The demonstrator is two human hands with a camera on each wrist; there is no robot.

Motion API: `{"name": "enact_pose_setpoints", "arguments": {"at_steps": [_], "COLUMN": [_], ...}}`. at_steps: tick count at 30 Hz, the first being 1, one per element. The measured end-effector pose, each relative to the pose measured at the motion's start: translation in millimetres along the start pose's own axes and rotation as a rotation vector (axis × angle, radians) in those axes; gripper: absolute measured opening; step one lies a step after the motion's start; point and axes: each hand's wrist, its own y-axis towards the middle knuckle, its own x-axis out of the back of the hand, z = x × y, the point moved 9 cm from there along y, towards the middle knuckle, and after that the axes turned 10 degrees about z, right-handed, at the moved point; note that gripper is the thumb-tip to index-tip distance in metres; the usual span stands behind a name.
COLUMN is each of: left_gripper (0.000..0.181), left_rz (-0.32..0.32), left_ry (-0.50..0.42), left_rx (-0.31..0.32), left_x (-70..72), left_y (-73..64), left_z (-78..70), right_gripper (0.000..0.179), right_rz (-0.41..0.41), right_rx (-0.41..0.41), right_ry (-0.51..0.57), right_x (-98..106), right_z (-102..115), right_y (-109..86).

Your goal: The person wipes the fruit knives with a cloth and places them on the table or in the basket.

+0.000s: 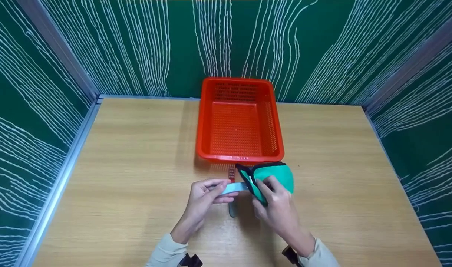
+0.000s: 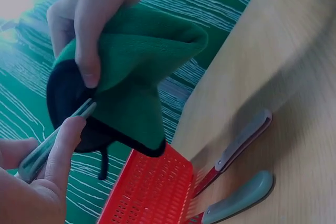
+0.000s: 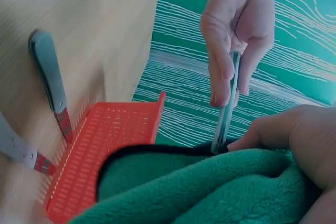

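My left hand [image 1: 203,196] pinches a flat, light-blue handle-like strip [image 1: 234,188] between thumb and fingers. The strip's far end is at the mouth of a green fleecy pouch [image 1: 277,174] with black trim. My right hand [image 1: 279,209] grips that pouch near its opening, with the thumb at the black edge. The right wrist view shows the strip [image 3: 226,119] edge-on, as two thin layers; its far tip is hidden. On the table below lie a knife with a green handle [image 2: 239,198] and another with a greyish handle [image 2: 247,137], both with red patterned parts.
A red perforated plastic basket [image 1: 235,129] stands at the back of the wooden table [image 1: 137,155], just beyond the pouch. Green panels with white wavy lines [image 1: 181,44] enclose the table at the back and both sides.
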Motion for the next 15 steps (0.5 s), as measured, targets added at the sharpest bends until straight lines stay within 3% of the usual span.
{"name": "enact_pose_setpoints", "arguments": {"at_steps": [7,15], "left_gripper": [0.030,0.030], "left_rz": [-0.028,-0.034], "left_ry": [-0.026,-0.069], "left_rx": [-0.018,-0.010], "left_x": [-1.6,2.5], "left_y": [-2.7,-4.2], "left_z": [0.5,0.4], "right_gripper": [0.046,0.046], "right_rz": [0.121,0.109], "right_rx": [0.030,0.057], "right_ry": [-0.112,-0.156], "right_x": [-7.7,-1.5], "right_z": [1.0,-7.5], "right_y": [1.7,-3.0]}}
